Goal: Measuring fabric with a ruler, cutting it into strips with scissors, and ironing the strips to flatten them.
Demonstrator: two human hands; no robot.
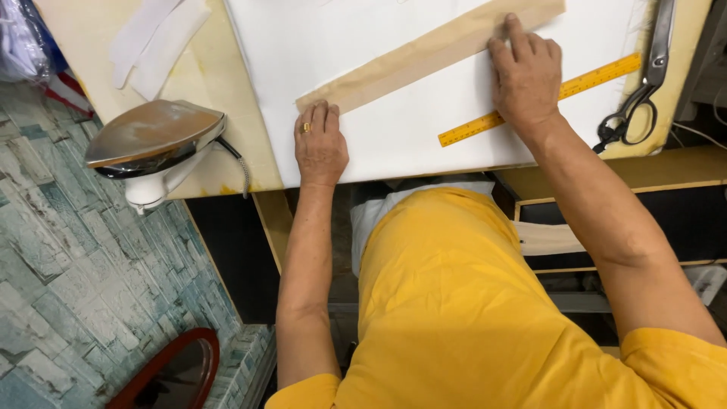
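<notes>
Matt tan paper strip [432,51], smooth white cloth [409,129], glossy metal iron [155,140].

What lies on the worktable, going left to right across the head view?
White cloth strips → iron → left hand, flat on the near end of the tan paper strip → right hand, pressing the strip's far end → yellow ruler → scissors.

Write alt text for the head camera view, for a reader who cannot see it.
A person's left hand and right hand press flat on a long tan paper strip lying slantwise across white fabric on a worktable. A yellow ruler lies under the right hand, scissors farther right, an iron at left.
</notes>
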